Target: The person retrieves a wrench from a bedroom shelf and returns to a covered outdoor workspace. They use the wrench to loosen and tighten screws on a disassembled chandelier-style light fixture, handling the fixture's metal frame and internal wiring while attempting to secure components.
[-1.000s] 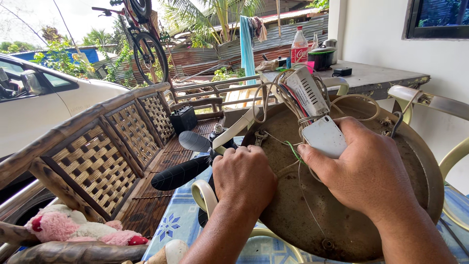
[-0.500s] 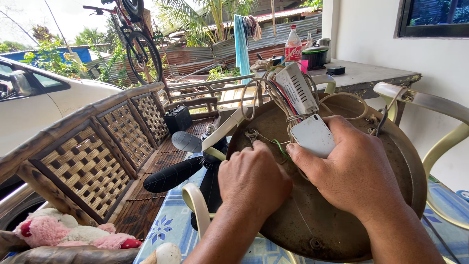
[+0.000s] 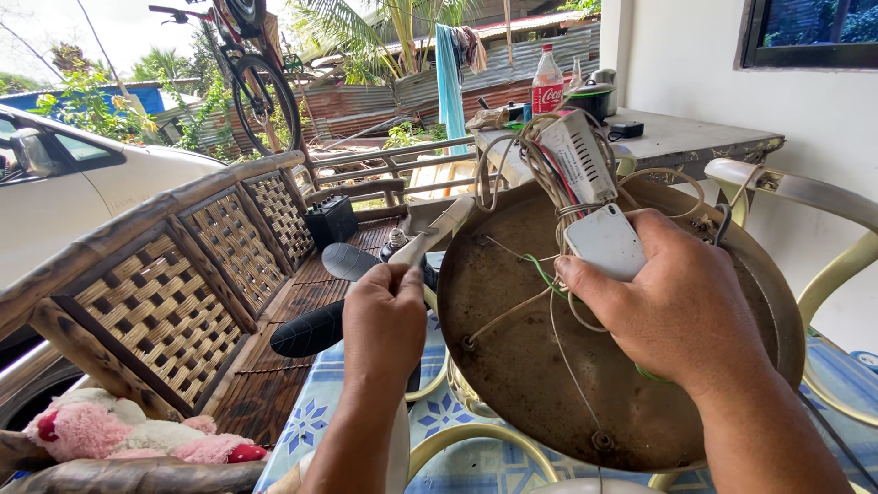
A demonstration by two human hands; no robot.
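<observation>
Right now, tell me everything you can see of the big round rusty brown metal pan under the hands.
The big round rusty brown metal pan is a shallow dish with a raised rim, its inside stained, dusty and dotted with small screw holes. It sits tilted toward the camera over a blue floral tablecloth and cream curved metal arms. Thin wires and a green lead cross it. The right hand rests on it holding a small white box; the left hand is beside its rim.

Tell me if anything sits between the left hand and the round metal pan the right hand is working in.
Nothing visible blocks it. The left hand grips a dark tool right beside the rusty round pan, at its left rim. The right hand holds a small white box inside the pan, among loose wires.
</observation>
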